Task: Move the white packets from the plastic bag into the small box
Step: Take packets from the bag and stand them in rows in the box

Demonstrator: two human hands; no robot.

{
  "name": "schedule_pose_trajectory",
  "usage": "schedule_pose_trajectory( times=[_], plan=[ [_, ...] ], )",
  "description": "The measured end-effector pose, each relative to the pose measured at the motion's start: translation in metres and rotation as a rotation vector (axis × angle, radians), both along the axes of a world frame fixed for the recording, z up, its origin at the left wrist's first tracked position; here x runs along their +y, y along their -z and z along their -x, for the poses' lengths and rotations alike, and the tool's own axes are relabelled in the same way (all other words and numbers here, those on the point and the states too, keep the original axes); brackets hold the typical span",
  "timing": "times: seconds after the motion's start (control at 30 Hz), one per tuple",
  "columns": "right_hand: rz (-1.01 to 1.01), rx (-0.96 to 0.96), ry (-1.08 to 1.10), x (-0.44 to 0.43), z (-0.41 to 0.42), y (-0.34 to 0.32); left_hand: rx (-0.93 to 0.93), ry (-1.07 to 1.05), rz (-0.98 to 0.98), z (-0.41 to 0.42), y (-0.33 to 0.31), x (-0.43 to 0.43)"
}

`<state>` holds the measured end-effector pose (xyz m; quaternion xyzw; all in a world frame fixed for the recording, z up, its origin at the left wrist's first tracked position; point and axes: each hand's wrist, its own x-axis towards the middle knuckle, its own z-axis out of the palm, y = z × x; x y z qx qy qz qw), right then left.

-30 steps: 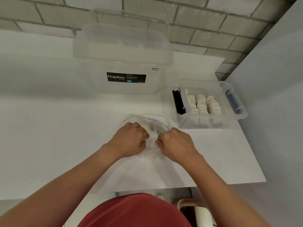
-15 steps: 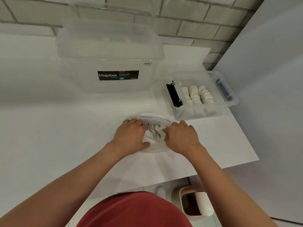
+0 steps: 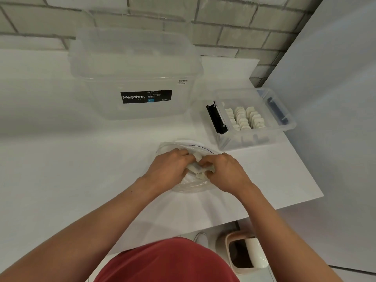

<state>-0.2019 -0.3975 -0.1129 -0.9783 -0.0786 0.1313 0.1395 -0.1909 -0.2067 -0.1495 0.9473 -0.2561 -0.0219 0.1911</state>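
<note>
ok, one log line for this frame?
phase: pick | left hand: grips white packets in plastic bag | right hand: grips same packets | small box: open, partly filled

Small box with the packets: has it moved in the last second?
No. The small box still sits just right of the Megabox container.

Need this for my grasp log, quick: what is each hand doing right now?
Left hand: closed, gripping white packets in the plastic bag.
Right hand: closed, gripping white packets too.
</note>
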Motion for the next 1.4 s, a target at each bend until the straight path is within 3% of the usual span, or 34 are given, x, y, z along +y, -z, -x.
schedule_pose_trajectory(
  times=[0.2,0.43,0.63,0.97,1.13,1.27,1.4],
  plan=[
    [-0.096,-0.020,0.027,-0.009,-0.004,0.000,0.031,-0.022,0.027,-0.002,0.003,0.001],
    [-0.417,-0.139,0.085,-0.006,0.001,-0.020,0.311,-0.246,0.487,-0.001,-0.017,0.012],
    [-0.418,-0.190,0.025,0.003,-0.001,-0.041,0.568,-0.280,0.739,0.004,-0.027,0.012],
    [-0.342,-0.219,-0.042,0.000,-0.007,-0.049,0.479,-0.223,0.853,0.008,-0.032,0.004],
    [-0.317,-0.245,-0.064,-0.007,-0.013,-0.058,0.378,-0.262,0.806,0.000,-0.032,0.001],
    [-0.223,-0.345,-0.033,-0.018,-0.017,-0.056,0.157,-0.232,0.539,-0.004,-0.024,0.002],
    [-0.071,-0.216,-0.055,-0.031,-0.015,-0.056,-0.039,-0.146,0.265,-0.001,-0.013,-0.005]
  ],
)
